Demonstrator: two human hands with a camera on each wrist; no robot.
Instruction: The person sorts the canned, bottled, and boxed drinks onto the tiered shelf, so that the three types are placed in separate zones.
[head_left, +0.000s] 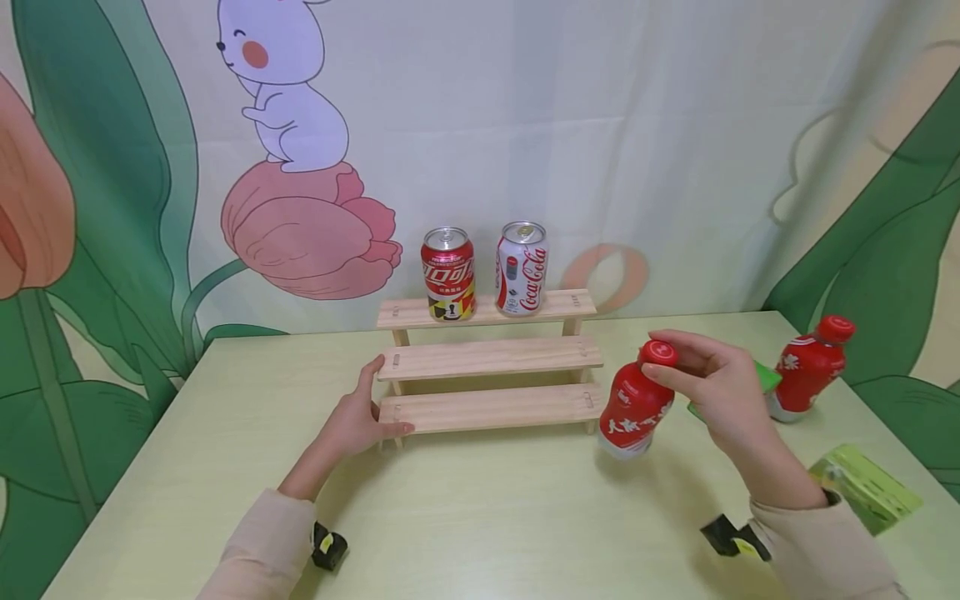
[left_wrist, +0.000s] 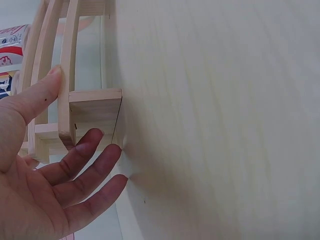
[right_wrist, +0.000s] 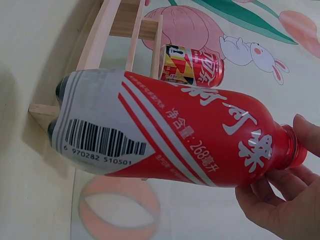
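Note:
A three-step wooden rack stands on the table. On its top step are a red Coca-Cola can and, to the right, a white Coca-Cola can. My left hand rests at the rack's left end; in the left wrist view its thumb touches the lowest slat and the other fingers spread loosely below. My right hand pinches a red soda bottle near its cap. The bottle hangs tilted, above the table and right of the rack. Its barcode side faces the right wrist camera.
Another red bottle stands at the right, behind my right hand. A green item lies partly hidden by that hand. One more green package lies beside my right forearm. A printed curtain hangs behind the table.

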